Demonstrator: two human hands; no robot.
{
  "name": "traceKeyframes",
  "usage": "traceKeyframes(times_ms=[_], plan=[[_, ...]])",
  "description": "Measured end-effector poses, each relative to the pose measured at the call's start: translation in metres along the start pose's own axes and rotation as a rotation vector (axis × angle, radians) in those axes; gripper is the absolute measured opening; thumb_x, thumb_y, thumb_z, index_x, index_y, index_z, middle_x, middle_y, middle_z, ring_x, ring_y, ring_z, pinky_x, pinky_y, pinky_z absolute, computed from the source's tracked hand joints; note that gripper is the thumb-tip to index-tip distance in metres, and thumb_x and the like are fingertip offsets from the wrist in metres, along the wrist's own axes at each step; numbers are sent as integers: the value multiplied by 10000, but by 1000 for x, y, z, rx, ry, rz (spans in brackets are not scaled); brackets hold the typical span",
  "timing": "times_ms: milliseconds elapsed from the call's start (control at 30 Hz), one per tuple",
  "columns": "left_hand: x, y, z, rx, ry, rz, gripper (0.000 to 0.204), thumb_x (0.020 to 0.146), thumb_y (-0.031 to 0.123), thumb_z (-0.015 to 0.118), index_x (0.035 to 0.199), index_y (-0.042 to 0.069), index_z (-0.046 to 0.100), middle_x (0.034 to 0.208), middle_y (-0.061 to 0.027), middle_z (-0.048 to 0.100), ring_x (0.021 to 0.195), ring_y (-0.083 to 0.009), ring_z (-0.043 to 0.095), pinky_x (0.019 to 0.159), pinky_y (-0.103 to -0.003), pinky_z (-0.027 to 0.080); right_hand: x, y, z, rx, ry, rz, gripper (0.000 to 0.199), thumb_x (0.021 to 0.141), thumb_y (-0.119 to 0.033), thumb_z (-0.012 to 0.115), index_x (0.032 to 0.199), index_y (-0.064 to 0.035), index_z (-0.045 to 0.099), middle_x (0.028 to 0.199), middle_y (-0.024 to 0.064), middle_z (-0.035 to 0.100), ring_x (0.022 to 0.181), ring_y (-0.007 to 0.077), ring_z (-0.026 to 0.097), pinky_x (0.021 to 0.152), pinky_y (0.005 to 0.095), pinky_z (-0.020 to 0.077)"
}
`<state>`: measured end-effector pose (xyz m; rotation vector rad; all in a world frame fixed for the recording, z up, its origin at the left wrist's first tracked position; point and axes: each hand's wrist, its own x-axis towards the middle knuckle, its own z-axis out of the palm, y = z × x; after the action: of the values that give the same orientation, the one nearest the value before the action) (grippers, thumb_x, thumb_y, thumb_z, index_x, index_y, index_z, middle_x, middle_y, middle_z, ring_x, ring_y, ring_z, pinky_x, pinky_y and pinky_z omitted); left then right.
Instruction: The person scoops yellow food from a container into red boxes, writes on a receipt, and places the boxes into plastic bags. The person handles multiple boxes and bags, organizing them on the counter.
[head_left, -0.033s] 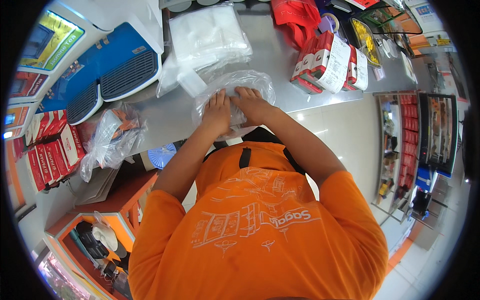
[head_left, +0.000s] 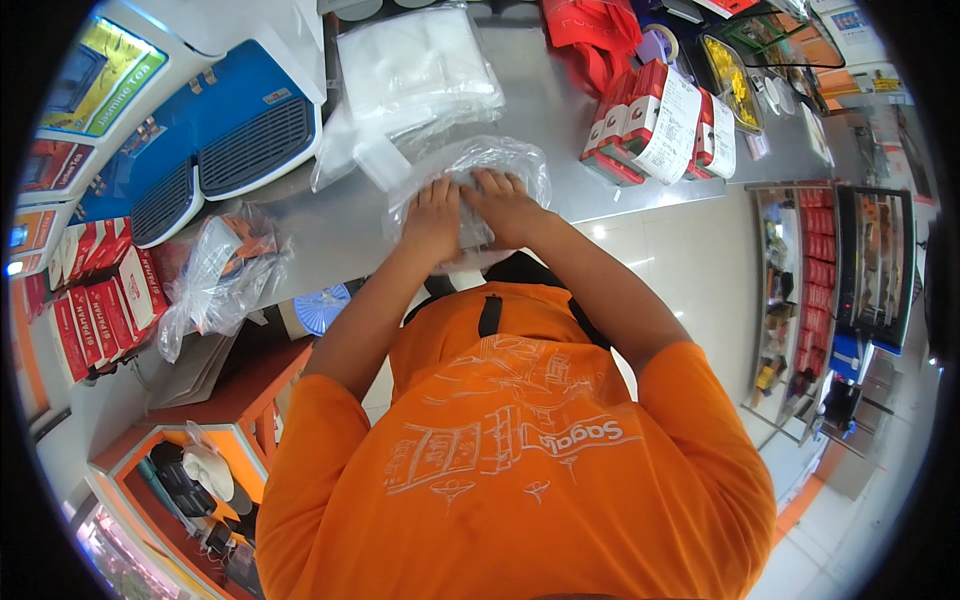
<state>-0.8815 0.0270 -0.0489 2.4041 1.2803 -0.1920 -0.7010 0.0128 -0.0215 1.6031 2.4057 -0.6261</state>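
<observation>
A crumpled clear plastic bag [head_left: 510, 160] lies near the front edge of the steel counter. My left hand [head_left: 432, 222] rests palm down on it, fingers stretched forward. Beside it, my right hand [head_left: 503, 208] presses on the same bag with its fingers extended, angled in toward the left hand. What lies under the palms is hidden. Just beyond the left fingertips is a folded white piece [head_left: 383, 163], partly under clear film. Further back sits a stack of white plastic bags [head_left: 415, 65] in a clear wrapper.
Red-and-white boxes [head_left: 640, 125] with paper slips stand to the right, near a red bag [head_left: 595, 35] and a tape roll [head_left: 660, 42]. Left are a blue drinks dispenser [head_left: 225, 120], another clear bag [head_left: 215, 275] and red cartons [head_left: 110, 300]. The steel counter's edge [head_left: 650, 203] runs before me.
</observation>
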Motion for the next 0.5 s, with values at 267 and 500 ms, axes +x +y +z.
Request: traceKeyframes(times_ms=[267, 500], plan=[[52, -26, -31, 68, -37, 113, 1241, 475, 278, 996, 1530, 122, 362, 1660, -117, 279, 1532, -361, 265, 1228, -486, 261, 6, 26, 6, 34, 74, 45, 1052, 669, -246, 910, 1563, -99, 376, 1644, 221, 260, 1519, 383, 287, 1240, 483, 263], [50, -35, -55, 115, -113, -12, 1319, 455, 315, 1011, 1566, 149, 320, 1676, -125, 261, 1556, -389, 204, 1235, -537, 209, 2, 6, -10, 40, 63, -244, 449, 784, -184, 817, 1220, -197, 713, 1216, 95, 607, 1228, 303, 565, 1021, 490, 437]])
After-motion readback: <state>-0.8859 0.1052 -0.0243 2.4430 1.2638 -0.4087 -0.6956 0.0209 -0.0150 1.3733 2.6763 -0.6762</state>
